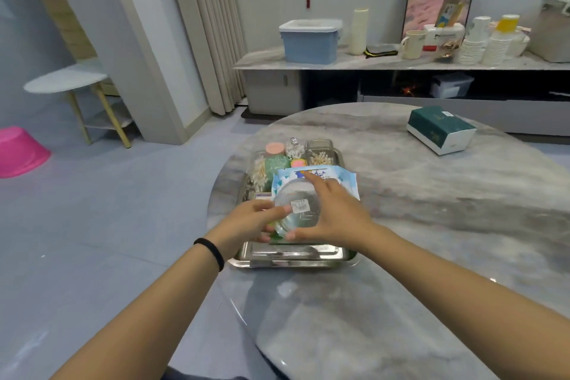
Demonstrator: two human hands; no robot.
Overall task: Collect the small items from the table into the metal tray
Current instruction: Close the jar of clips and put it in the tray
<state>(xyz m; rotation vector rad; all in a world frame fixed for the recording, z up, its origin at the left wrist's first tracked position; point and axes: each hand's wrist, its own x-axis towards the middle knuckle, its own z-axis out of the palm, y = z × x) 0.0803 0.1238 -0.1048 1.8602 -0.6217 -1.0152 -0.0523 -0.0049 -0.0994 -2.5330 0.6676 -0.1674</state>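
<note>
Both hands clasp a clear round container [297,210] above the metal tray [290,256]: left hand [251,220] pinching its near-left rim, right hand [334,213] spread across its right side. Behind it, inside the tray, lie a blue packet [327,176] and cotton-swab boxes [320,153].

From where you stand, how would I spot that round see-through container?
Find the metal tray at the marble table's near edge. Over it, both hands hold the clear round container, above a blue packet. Alone among its neighbours, it has a small white label.
</note>
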